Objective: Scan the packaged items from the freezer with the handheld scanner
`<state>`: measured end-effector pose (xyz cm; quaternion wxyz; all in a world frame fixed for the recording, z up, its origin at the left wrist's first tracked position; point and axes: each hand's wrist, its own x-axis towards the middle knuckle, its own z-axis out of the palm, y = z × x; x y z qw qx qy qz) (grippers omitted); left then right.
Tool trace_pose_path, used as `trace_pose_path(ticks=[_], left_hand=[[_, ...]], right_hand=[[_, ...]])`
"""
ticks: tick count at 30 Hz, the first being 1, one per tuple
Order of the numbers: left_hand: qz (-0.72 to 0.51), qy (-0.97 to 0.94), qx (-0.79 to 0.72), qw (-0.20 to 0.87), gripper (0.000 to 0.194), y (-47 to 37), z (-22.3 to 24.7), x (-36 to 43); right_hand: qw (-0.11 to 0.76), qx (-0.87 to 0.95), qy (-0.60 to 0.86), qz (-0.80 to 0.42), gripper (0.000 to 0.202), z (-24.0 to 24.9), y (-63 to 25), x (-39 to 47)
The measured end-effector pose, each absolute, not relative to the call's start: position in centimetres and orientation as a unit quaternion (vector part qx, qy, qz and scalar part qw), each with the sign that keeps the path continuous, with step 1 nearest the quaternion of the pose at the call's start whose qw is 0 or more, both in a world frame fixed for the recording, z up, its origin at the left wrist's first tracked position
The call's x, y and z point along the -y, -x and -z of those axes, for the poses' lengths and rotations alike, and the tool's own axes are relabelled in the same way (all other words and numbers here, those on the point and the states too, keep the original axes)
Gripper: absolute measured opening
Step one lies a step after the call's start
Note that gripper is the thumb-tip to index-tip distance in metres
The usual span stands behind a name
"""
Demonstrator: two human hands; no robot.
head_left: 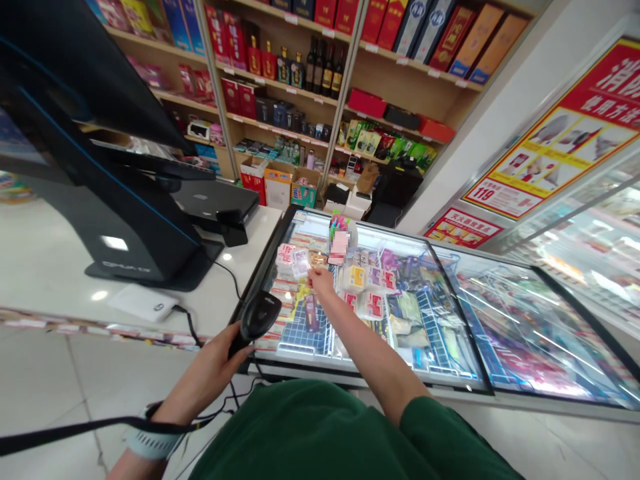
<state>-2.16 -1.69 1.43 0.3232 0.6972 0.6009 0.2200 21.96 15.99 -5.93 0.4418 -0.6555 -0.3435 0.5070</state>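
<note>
Left hand (pixel 215 363): wrapped firmly around the handle of a black scanner (pixel 261 313), its head tipped over the freezer's near-left corner.

Right hand (pixel 323 281): thumb and fingertips pinch, it appears, the near-right corner of a purple-labelled pack (pixel 301 264), over the glass top beside a pink-labelled pack (pixel 286 256). Judged light, with a smooth, slippery wrap and some stiffness; best held by opposite edges. Fragility: cannot tell.

Glass-topped freezer (pixel 457 307): on the glass, a group of packs with yellow, purple and red labels (pixel 355 277); beneath, a blue wire basket (pixel 305 330) holding a purple packet (pixel 311 312), and further baskets of bagged goods.

Beyond: a green carton (pixel 301 197), open, small packets inside, kind unclear.

Farthest: wooden shelving (pixel 420 67) stocked with bottles (pixel 327 70) and boxes.
</note>
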Motion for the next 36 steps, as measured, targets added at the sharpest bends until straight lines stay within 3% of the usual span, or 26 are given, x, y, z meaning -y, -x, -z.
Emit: trace_pose_path(ticks=[10, 20, 29, 36], left_hand=[[-0.164, -0.758, -0.519, 0.36, 0.045, -3.0, -2.1, -0.7], [-0.147, -0.791, -0.463, 0.372, 0.045, -5.9, -2.4, -1.0], [-0.134, -0.791, -0.466, 0.372, 0.04, -6.3, -1.9, -0.8], [-0.131, -0.788, -0.472, 0.374, 0.049, -5.7, -1.0, -0.6]], right_hand=[[0.46, 0.427, 0.662, -0.411, 0.009, 6.0, -28.8, -6.4], [0.491, 0.37, 0.655, -0.44, 0.009, 5.8, -30.4, -2.7], [0.525, 0.136, 0.653, -0.529, 0.012, 7.6, -31.3, -1.4], [0.523, 0.04, 0.666, -0.531, 0.023, 10.8, -33.7, -1.3]])
